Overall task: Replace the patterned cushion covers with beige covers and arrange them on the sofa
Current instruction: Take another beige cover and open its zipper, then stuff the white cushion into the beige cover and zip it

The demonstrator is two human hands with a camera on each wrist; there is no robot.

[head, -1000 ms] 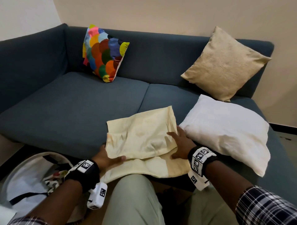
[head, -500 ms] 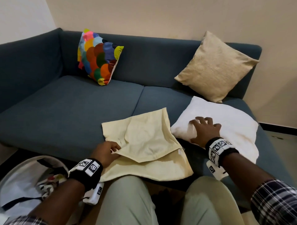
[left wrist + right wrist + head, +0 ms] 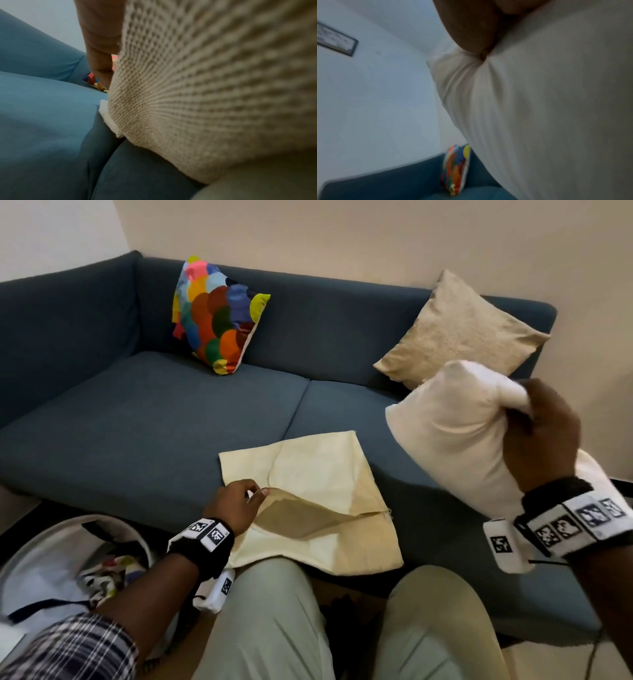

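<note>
An empty beige cover (image 3: 308,474) lies flat at the sofa seat's front edge. My left hand (image 3: 239,501) pinches the upper lip of its opening and holds it lifted, so the inside shows. In the left wrist view the cover's weave (image 3: 205,94) fills the frame beside a finger (image 3: 101,40). My right hand (image 3: 537,436) grips the bare white cushion insert (image 3: 455,440) by one edge and holds it above the seat, right of the cover. The insert (image 3: 547,108) fills the right wrist view. A patterned cushion (image 3: 215,314) leans on the backrest at left, a beige-covered cushion (image 3: 459,333) at right.
The blue sofa (image 3: 137,419) has bare seat to the left of the cover. A round white laundry basket (image 3: 51,573) with patterned fabric inside stands on the floor at lower left. My knees (image 3: 274,611) press against the sofa's front. A framed picture (image 3: 335,40) hangs on the wall.
My right hand left the cover, gripped the white insert and lifted it off the seat. My left hand took the cover's upper lip and raised it, opening the mouth.
</note>
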